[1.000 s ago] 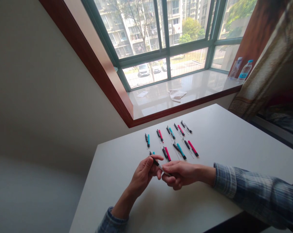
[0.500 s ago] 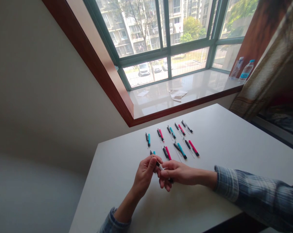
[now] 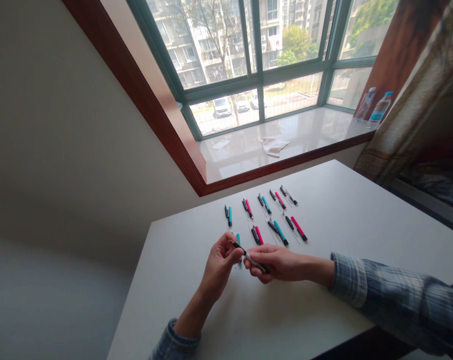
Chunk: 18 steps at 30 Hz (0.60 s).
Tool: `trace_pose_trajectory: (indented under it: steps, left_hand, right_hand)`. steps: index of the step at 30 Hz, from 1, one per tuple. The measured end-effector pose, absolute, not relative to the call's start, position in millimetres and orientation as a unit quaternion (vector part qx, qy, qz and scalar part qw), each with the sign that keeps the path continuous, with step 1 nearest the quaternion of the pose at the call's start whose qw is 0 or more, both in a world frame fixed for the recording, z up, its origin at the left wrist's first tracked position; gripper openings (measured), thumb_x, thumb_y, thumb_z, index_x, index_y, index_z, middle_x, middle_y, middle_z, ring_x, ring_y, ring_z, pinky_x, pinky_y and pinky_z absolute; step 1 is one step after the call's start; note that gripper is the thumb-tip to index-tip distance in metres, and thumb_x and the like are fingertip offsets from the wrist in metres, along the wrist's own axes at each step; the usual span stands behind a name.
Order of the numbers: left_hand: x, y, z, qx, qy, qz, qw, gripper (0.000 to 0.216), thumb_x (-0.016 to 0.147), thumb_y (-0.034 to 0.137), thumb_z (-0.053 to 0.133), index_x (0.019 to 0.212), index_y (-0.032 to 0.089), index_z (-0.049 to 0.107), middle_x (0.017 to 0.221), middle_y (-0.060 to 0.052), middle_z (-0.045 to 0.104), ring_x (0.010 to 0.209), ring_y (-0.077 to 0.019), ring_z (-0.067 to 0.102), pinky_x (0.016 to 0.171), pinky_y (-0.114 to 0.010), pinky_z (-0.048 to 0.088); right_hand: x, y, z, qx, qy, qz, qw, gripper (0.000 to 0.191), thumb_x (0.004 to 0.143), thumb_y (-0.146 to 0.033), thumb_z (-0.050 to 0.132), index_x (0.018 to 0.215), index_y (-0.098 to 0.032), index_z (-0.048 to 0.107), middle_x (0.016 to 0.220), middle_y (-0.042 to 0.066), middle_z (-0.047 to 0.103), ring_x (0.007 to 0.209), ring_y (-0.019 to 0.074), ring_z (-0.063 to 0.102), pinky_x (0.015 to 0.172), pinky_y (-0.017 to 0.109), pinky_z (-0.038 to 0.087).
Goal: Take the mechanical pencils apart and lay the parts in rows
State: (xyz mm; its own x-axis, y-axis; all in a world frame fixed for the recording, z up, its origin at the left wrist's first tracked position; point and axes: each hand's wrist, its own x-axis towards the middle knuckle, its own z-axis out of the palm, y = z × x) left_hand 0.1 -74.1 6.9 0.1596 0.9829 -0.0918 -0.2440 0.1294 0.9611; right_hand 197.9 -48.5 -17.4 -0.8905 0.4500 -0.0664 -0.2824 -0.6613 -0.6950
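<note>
Between my two hands is a pen (image 3: 253, 261) with a white barrel and black ends, held at a slant over the table. My left hand (image 3: 219, 265) pinches its black upper-left end between thumb and fingers. The fingers of my right hand (image 3: 277, 262) close round the white barrel, and the black lower end shows beneath them. Just behind my hands lie a teal pen barrel (image 3: 238, 240), partly hidden by my left hand, and a red pen barrel (image 3: 259, 235) beside a black pen part (image 3: 255, 236).
Two rows of taken-apart pens lie farther back on the white table (image 3: 181, 280), among them a teal barrel (image 3: 281, 233) and a red barrel (image 3: 299, 228). Beyond the table, the window sill holds a cloth (image 3: 273, 146) and two plastic bottles (image 3: 380, 108).
My hands have shifted slightly and more of the pen shows between them. My right hand's lower fingers have curled in. The teal barrel behind my left hand is more visible.
</note>
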Motion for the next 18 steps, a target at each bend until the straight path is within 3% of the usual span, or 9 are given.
trace_pose_trajectory:
  steps: [5, 9, 12, 14, 18]
  left_hand:
    - [0.8, -76.1, 9.8, 0.444, 0.407, 0.461, 0.652, 0.06, 0.083, 0.052, 0.08, 0.128, 0.016, 0.065, 0.065, 0.002, 0.055, 0.065, -0.0153, 0.057, 0.065, -0.028, 0.043]
    - [-1.2, -74.0, 5.1, 0.443, 0.437, 0.481, 0.618, 0.041, 0.08, 0.046, 0.084, 0.102, 0.015, 0.071, 0.065, 0.002, 0.057, 0.062, -0.0134, 0.055, 0.063, -0.027, 0.043]
    - [-2.2, -72.7, 1.1, 0.447, 0.434, 0.498, 0.603, 0.043, 0.07, 0.044, 0.092, 0.086, 0.017, 0.063, 0.066, 0.002, 0.058, 0.06, -0.0126, 0.055, 0.06, -0.025, 0.042]
    - [-1.5, -73.3, 1.3, 0.451, 0.423, 0.495, 0.61, 0.047, 0.068, 0.046, 0.093, 0.09, 0.018, 0.062, 0.069, 0.003, 0.058, 0.06, -0.0124, 0.056, 0.059, -0.024, 0.042]
    - [1.7, -76.6, 7.6, 0.443, 0.405, 0.476, 0.644, 0.056, 0.08, 0.052, 0.083, 0.122, 0.018, 0.066, 0.066, 0.004, 0.054, 0.063, -0.0125, 0.053, 0.065, -0.026, 0.045]
  right_hand:
    - [198.2, -47.1, -19.3, -0.114, -0.33, 0.913, 0.213, 0.034, 0.097, -0.045, 0.069, 0.099, -0.012, 0.065, 0.079, 0.002, 0.057, 0.06, 0.0075, 0.045, 0.056, 0.022, 0.03]
    - [197.4, -47.1, -19.2, -0.126, -0.365, 0.893, 0.231, 0.035, 0.096, -0.047, 0.069, 0.099, -0.012, 0.064, 0.076, 0.0, 0.057, 0.055, 0.0058, 0.044, 0.052, 0.021, 0.027]
    - [196.3, -47.9, -19.0, -0.126, -0.408, 0.874, 0.231, 0.032, 0.093, -0.043, 0.075, 0.097, -0.014, 0.062, 0.079, 0.001, 0.06, 0.056, 0.0066, 0.05, 0.052, 0.021, 0.029]
    - [195.7, -48.4, -19.2, -0.124, -0.411, 0.871, 0.237, 0.031, 0.091, -0.04, 0.077, 0.095, -0.014, 0.061, 0.081, 0.001, 0.062, 0.057, 0.0073, 0.053, 0.052, 0.021, 0.029]
    - [195.9, -48.1, -18.8, -0.124, -0.367, 0.888, 0.246, 0.028, 0.094, -0.039, 0.073, 0.094, -0.014, 0.06, 0.081, 0.002, 0.061, 0.06, 0.0075, 0.051, 0.052, 0.021, 0.029]
